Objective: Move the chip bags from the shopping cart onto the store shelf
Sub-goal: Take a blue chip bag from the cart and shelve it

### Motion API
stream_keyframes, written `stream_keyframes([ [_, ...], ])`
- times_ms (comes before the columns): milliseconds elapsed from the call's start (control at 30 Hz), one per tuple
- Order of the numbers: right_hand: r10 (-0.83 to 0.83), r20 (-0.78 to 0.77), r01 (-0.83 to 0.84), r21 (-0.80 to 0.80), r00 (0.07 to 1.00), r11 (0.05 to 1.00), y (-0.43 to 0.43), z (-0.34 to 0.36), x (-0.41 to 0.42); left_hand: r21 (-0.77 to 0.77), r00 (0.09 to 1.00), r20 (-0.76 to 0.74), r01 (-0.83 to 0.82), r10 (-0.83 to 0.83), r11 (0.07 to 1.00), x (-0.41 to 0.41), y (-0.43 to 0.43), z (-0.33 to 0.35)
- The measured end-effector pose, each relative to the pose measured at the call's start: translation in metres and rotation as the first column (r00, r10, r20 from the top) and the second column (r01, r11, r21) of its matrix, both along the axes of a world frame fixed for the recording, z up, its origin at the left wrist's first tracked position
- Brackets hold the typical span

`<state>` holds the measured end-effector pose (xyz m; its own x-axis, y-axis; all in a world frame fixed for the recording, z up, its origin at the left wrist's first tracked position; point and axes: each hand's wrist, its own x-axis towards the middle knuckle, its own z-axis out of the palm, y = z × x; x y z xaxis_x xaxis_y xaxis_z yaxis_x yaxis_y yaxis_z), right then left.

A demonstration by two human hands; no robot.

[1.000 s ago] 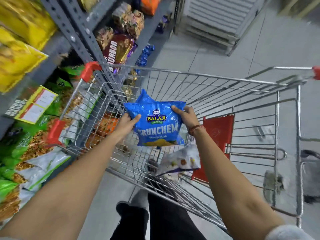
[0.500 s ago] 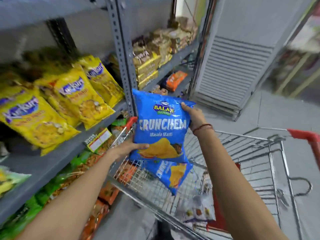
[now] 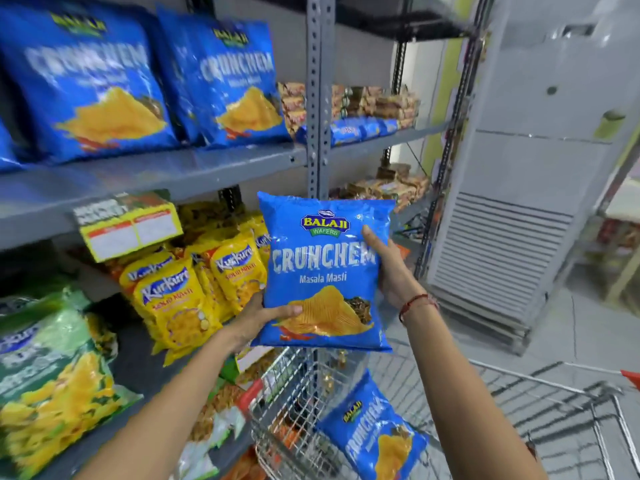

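Both hands held one blue bag (image 3: pixel 323 271) upright, label toward the camera, in front of the shelf post (image 3: pixel 317 98) and above the cart (image 3: pixel 519 393). The left hand (image 3: pixel 266 315) clamped its lower left corner, thumb across the front; the right hand (image 3: pixel 389 268) gripped the right edge, fingers behind. The two-sided hold likely kept the puffy bag flat for sliding beside the matching bags (image 3: pixel 166 81) on the upper shelf (image 3: pixel 138 178). Both forearms reached up and forward. Another bag (image 3: pixel 374 434) lay in the cart

Grocery shop: metal shelf (image 3: pixel 149 171) stocked with snack bags, price label (image 3: pixel 130 228), wire shopping cart (image 3: pixel 540 386).
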<state>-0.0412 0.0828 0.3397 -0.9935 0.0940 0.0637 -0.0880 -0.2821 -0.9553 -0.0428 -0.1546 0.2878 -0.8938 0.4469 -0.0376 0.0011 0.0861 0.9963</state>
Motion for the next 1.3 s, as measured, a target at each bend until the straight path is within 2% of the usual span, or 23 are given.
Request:
stream_keyframes([
  [267,0.002,-0.277,-0.002,0.001,0.961,1.000,-0.051,0.088,-0.015,-0.003,0.972,-0.219,-0.087,0.084,0.996,0.008,-0.047,0.089],
  [467,0.027,-0.435,-0.067,-0.078,0.900,0.995,-0.092,0.165,-0.029,-0.001,0.912,-0.373,-0.182,0.168,0.983,0.020,-0.072,0.167],
  [600,0.108,-0.516,-0.150,-0.039,0.850,0.988,-0.128,0.207,-0.043,0.024,0.862,-0.441,-0.268,0.250,0.963,0.020,-0.104,0.205],
  [800,0.212,-0.542,-0.248,0.007,0.813,0.969,-0.198,0.250,-0.081,0.105,0.779,-0.444,-0.447,0.444,0.889,0.014,-0.159,0.235],
  [1033,0.256,-0.466,-0.234,0.105,0.847,0.967,-0.259,0.250,-0.138,0.146,0.748,-0.325,-0.565,0.578,0.812,-0.019,-0.191,0.234],
  [1133,0.235,-0.398,-0.183,0.165,0.887,0.969,-0.269,0.245,-0.157,0.145,0.754,-0.288,-0.575,0.590,0.805,-0.039,-0.198,0.231],
  [1300,0.189,-0.349,-0.102,0.252,0.918,0.962,-0.276,0.235,-0.186,0.046,0.769,-0.274,-0.589,0.577,0.807,-0.060,-0.201,0.226],
])
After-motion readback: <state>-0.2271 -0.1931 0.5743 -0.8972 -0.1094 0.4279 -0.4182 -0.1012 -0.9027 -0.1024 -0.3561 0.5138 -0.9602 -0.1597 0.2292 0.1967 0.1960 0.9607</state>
